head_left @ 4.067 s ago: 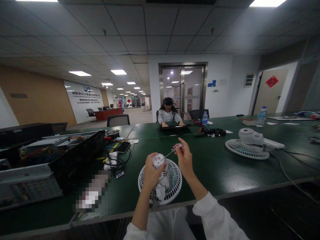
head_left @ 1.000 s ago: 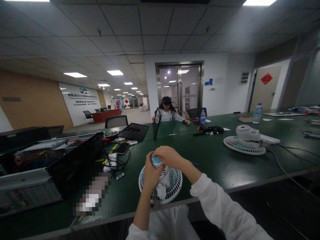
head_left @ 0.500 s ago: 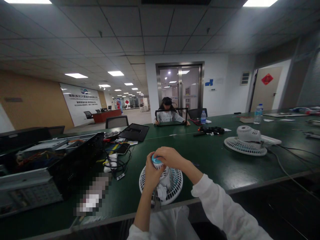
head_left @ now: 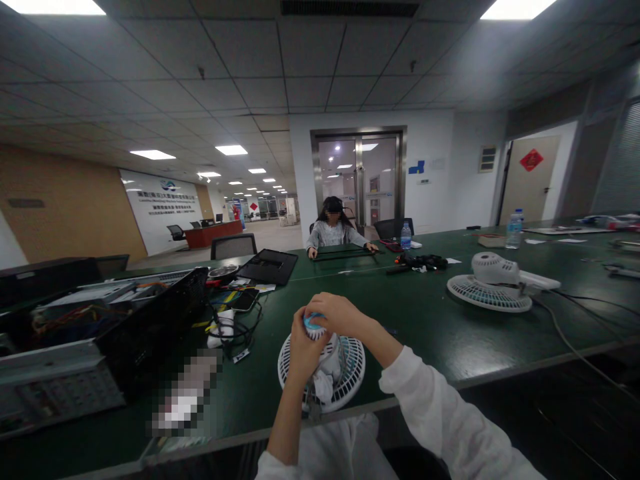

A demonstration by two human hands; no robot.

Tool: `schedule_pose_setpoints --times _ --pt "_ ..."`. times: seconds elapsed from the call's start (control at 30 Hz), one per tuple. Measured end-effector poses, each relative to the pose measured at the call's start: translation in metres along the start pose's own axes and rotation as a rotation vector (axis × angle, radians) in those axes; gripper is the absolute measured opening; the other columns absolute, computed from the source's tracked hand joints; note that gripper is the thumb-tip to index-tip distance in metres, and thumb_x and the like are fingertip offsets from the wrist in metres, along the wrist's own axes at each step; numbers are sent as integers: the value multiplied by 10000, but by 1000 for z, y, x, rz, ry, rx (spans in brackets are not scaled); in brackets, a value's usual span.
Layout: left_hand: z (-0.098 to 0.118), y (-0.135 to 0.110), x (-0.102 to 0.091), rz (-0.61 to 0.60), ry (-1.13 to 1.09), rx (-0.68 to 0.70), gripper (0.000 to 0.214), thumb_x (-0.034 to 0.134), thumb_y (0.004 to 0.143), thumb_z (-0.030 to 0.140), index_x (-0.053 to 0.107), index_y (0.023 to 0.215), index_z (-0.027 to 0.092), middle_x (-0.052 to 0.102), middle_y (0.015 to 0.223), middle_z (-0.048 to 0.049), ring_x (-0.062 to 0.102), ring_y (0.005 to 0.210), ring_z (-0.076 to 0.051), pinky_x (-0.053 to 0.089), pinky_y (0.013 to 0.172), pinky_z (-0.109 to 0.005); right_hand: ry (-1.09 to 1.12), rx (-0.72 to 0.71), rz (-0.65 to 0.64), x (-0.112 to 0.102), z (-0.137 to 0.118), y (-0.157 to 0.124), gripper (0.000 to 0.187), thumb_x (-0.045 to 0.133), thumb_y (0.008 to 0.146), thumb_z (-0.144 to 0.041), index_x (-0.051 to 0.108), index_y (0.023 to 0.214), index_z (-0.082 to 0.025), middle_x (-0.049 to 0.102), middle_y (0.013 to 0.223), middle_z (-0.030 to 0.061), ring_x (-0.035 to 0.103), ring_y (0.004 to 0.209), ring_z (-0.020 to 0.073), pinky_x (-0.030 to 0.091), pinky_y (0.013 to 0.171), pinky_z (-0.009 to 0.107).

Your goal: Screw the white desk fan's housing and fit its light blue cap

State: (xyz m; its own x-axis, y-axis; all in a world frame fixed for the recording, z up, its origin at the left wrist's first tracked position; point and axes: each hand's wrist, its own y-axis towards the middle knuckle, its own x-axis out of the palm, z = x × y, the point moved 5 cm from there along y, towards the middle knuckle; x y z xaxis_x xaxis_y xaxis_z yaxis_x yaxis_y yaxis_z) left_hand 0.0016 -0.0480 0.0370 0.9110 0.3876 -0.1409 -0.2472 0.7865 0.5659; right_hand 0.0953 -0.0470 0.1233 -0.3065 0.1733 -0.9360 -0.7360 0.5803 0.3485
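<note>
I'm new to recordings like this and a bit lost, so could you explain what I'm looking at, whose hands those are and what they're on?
There's no machine here: the two grips are a person's own bare hands. One camera, worn on that person's head, looks forward and down, so the arms reach in from the bottom.

The left grip is wrapped around the back of a white fan, lying grille-down on a green table. The right grip is over a light-blue round piece at its top; those fingertips are partly hidden.

To the left sits an opened computer case; to the right lies a second fan. Across the table, another person has both hands on a black frame.
</note>
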Motion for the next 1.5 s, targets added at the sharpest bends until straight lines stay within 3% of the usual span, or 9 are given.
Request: schedule_pose_setpoints --times 0.33,0.5,0.7,0.93,1.1,1.2,1.33,1.5 --pt "2 -2 1 -2 -10 -8 571 670 611 217 444 1134 186 539 1164 -86 498 1109 -244 356 980 -407 -192 146 -11 5 -3 6 210 500 873 -277 616 983 -141 664 992 101 611 950 230 428 796 327" --pt "6 -2 1 -15 -41 4 600 682 592 229 448 1142 175 536 1170 -93 492 1114 -253 348 987 -412 -188 270 17 5 -4 8 221 478 846 -255 597 995 -143 684 983 111 641 928 232 451 780 320" --pt "5 -2 3 -14 -66 -16 615 678 573 200 452 1145 180 546 1166 -82 507 1106 -250 361 978 -397 -194 394 35 5 -3 9 252 458 834 -239 538 1054 -145 688 904 154 671 849 280 483 650 334" --pt "4 -4 4 -24 -60 -28 633 668 578 198 442 1168 174 566 1143 -85 527 1071 -254 393 937 -400 -137 572 74 7 -2 10 250 398 864 -164 519 1080 -132 681 927 172 674 868 267 488 669 338" --pt "4 -3 1 1 -37 -25 587 690 602 237 462 1140 185 567 1124 -77 531 1064 -246 394 936 -402 -57 468 82 -3 6 2 224 427 884 -239 583 1036 -186 684 948 113 653 890 237 465 715 323" --pt "1 -2 0 13 -29 -19 584 706 605 275 462 1129 193 560 1124 -74 534 1059 -242 400 932 -403 23 300 100 -10 9 -2 221 500 826 -151 632 1001 -180 673 972 80 623 928 194 443 778 289" --pt "0 -2 -1 -3 -5 -16 565 694 625 280 457 1129 186 556 1124 -85 526 1072 -247 396 936 -410 113 79 9 -9 8 -1 192 592 775 -118 677 947 -138 670 1014 83 587 993 183 404 878 286" --pt "0 -2 -1 -1 -6 -31 563 694 624 282 460 1128 192 560 1112 -76 540 1047 -240 404 924 -401 119 37 -36 -6 11 1 190 639 780 -178 681 957 -124 674 992 85 594 949 177 407 843 271"
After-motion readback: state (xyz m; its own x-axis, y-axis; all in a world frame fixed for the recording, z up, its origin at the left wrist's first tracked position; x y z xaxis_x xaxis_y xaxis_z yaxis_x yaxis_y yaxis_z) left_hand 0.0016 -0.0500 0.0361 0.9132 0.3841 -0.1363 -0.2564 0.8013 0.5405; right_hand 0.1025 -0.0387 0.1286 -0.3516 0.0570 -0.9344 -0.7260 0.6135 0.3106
